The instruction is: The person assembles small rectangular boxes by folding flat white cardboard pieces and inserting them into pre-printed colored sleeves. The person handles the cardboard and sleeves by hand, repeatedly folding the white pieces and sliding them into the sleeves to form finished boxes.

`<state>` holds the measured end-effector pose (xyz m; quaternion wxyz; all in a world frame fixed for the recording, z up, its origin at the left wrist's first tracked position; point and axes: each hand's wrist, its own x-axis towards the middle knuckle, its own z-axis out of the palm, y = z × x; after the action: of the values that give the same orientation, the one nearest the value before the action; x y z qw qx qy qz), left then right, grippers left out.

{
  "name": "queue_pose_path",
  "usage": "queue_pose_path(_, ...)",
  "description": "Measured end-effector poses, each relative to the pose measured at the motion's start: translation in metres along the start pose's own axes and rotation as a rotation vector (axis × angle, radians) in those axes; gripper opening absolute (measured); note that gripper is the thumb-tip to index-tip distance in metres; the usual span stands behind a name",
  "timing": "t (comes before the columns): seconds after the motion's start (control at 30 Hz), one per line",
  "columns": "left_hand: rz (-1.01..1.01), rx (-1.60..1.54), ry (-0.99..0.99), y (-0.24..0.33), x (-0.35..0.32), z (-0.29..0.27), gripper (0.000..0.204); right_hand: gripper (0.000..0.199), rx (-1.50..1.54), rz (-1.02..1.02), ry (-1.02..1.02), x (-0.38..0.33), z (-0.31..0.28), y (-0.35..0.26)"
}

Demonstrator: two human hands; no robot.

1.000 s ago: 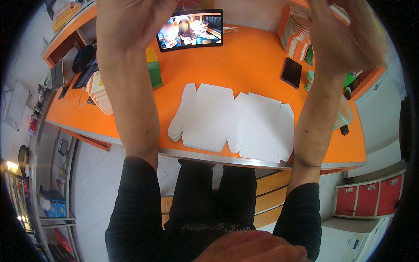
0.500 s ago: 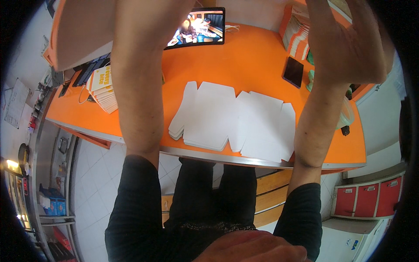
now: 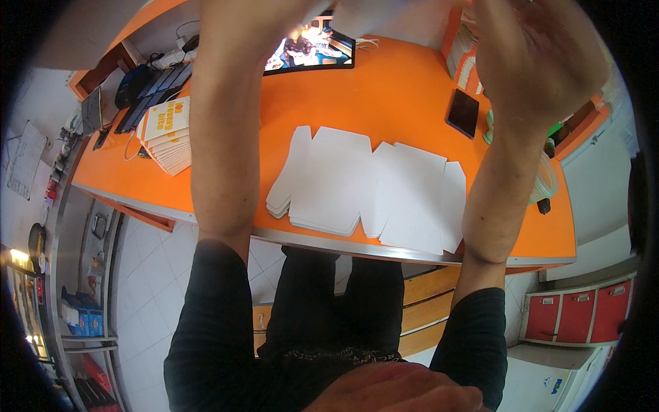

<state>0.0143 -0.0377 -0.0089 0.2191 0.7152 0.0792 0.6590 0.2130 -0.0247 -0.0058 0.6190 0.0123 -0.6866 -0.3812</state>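
Both my arms reach up over an orange counter [image 3: 384, 89]. The upper edge of the head view cuts off most of my left hand [image 3: 292, 8], so its fingers are hidden. My right hand [image 3: 539, 65] is raised with its palm partly showing; its fingertips are out of the picture. Whether either hand holds anything is not visible. A blurred pale panel [image 3: 82, 34] fills the top left corner, close to the camera. Below and between my forearms lies a stack of flat white die-cut carton blanks [image 3: 329, 182], the right-hand ones spread unevenly along the counter's front edge.
A lit tablet [image 3: 336, 53] stands at the back. A dark phone [image 3: 463, 113] lies near my right wrist, by an orange holder of paper sleeves [image 3: 463, 58]. Printed sleeves [image 3: 167, 141] fan out at left. A clear tub [image 3: 546, 180] sits at right. Red drawers [image 3: 578, 312] stand lower right.
The pale panel at the upper left has shifted up and left, uncovering more of the counter's back corner. My left forearm moved slightly right. My right hand turned a little. The white blanks stayed put.
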Motion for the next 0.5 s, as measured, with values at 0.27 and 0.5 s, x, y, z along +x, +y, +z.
queue_pose_path(0.27, 0.121, -0.182, -0.036, 0.006, 0.004, -0.001, 0.033, 0.011, -0.051, -0.144, 0.007, 0.007, 0.021, 0.005)
queue_pose_path(0.5, 0.132, -0.233, -0.155, 0.011, -0.002, -0.002, 0.033, 0.013, -0.017, -0.035, 0.007, -0.001, 0.014, -0.005)
